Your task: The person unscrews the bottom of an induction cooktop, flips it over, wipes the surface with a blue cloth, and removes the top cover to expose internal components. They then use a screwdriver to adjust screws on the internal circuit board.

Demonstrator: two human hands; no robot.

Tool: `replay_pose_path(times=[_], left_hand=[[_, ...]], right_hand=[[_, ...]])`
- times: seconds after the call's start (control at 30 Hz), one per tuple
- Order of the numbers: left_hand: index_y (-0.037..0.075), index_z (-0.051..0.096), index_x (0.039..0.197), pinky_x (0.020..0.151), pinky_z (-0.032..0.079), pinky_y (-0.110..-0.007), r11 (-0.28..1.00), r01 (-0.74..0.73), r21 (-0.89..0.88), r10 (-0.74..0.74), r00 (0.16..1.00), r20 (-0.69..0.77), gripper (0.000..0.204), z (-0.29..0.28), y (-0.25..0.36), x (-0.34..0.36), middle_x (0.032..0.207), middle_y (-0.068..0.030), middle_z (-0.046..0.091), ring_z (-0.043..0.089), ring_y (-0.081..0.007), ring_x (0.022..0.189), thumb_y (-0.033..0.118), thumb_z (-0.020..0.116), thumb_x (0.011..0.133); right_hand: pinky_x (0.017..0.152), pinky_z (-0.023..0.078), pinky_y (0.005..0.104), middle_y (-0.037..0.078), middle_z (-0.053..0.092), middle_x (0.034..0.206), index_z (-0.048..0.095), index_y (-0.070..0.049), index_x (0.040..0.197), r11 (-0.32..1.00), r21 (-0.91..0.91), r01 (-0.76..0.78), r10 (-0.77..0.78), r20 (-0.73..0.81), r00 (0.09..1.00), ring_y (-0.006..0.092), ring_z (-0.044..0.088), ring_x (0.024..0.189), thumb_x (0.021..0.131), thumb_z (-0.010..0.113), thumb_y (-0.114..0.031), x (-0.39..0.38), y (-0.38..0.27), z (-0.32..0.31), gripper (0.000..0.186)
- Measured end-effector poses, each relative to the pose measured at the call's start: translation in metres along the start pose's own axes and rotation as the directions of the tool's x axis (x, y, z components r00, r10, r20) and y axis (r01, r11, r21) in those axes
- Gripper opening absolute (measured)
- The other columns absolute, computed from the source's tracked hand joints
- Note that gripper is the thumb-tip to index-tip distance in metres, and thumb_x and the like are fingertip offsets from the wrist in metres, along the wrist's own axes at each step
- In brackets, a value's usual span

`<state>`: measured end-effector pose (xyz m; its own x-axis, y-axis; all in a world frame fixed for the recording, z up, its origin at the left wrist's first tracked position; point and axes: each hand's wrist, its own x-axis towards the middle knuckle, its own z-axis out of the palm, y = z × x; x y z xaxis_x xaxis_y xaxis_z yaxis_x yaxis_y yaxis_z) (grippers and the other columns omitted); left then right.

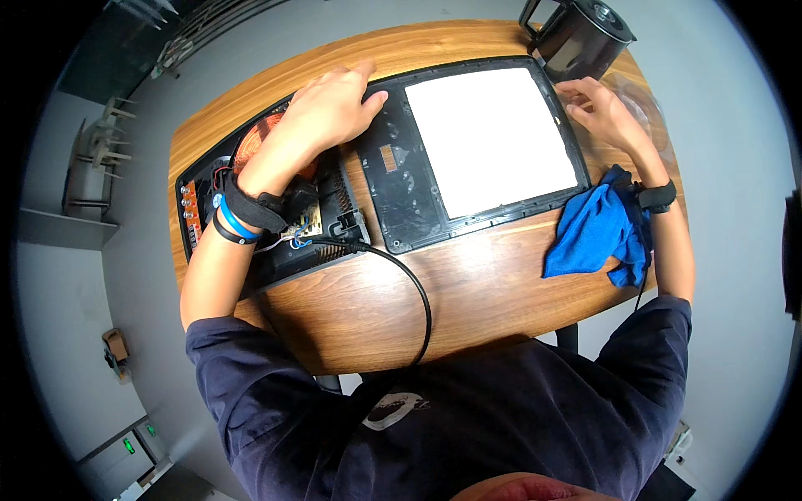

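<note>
A wooden table (484, 288) bears a flat black panel (409, 204) topped by a white sheet (497, 142), just right of an opened appliance base (338, 192). A dark kettle (581, 42) stands beyond the panel's far right corner; a blue cloth (593, 234) lies bunched at the near one. The left hand (334, 104), fingers extended and thumb spread, reaches to the panel's far left corner, contact unclear. The right hand (608, 117), loosely curled and unclosed, hovers beside its right edge.

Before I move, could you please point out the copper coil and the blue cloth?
Copper coil (254, 139): head view, on its exposed left windings.
Blue cloth (591, 230): head view, on its crumpled middle.
</note>
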<state>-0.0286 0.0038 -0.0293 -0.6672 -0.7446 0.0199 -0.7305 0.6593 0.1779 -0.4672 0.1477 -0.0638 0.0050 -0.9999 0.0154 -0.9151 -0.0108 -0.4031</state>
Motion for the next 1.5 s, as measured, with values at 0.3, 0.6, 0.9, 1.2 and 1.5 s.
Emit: replay_pose_path(times=[0.3,0.6,0.9,1.2,1.5], left_hand=[[0.007,0.07,0.144,0.124,0.046,-0.048,0.971,-0.236,-0.047,0.24,0.938,0.249,0.05,-0.023,-0.027,-0.043,0.155,-0.0203,0.062,0.056,-0.0414,0.148,0.033,0.078,0.102],[0.015,0.069,0.149,0.132,0.038,-0.057,0.985,-0.17,0.019,0.153,0.926,0.346,0.052,-0.022,-0.01,-0.072,0.172,-0.0176,0.048,0.04,-0.0524,0.159,0.034,0.079,0.102],[0.013,0.075,0.137,0.128,0.043,-0.057,0.964,-0.264,0.004,0.248,0.909,0.336,0.043,-0.02,-0.002,-0.071,0.156,-0.0171,0.062,0.055,-0.0557,0.144,0.042,0.071,0.106],[0.004,0.077,0.115,0.135,0.032,-0.06,0.943,-0.332,-0.036,0.321,0.869,0.378,0.04,-0.022,-0.011,-0.075,0.148,-0.0192,0.067,0.056,-0.0497,0.144,0.042,0.07,0.106],[0.003,0.075,0.11,0.129,0.041,-0.058,0.937,-0.348,-0.017,0.33,0.87,0.365,0.036,-0.017,-0.019,-0.086,0.146,-0.018,0.067,0.056,-0.0518,0.142,0.039,0.075,0.104]], right_hand=[[0.12,0.052,0.0539,0.017,0.056,0.161,0.059,-0.013,0.16,0.983,-0.168,-0.069,0.099,0.18,0.979,0.04,0.056,0.15,0.084,0.09,-0.054,-0.109,-0.033,-0.068,0.092],[0.124,0.046,0.0582,0.02,0.05,0.161,0.031,-0.015,0.173,0.878,-0.201,-0.435,0.475,0.246,0.845,0.0478,0.052,0.15,0.053,0.109,-0.031,-0.206,-0.039,-0.027,0.145],[0.118,0.051,0.0568,0.022,0.052,0.157,0.031,-0.017,0.173,0.852,-0.252,-0.459,0.5,0.131,0.856,0.0518,0.056,0.138,0.064,0.098,0.002,-0.208,-0.036,0.002,0.13],[0.119,0.05,0.0503,0.022,0.067,0.14,0.057,-0.006,0.156,0.965,0.026,-0.261,0.262,-0.085,0.961,0.0434,0.063,0.135,0.079,0.072,0.007,-0.195,-0.026,-0.016,0.079],[0.122,0.048,0.0419,0.014,0.066,0.147,0.059,-0.007,0.156,0.958,0.274,0.087,0.068,-0.508,0.859,0.0284,0.062,0.141,0.09,0.072,-0.004,-0.105,-0.071,-0.029,0.067]])
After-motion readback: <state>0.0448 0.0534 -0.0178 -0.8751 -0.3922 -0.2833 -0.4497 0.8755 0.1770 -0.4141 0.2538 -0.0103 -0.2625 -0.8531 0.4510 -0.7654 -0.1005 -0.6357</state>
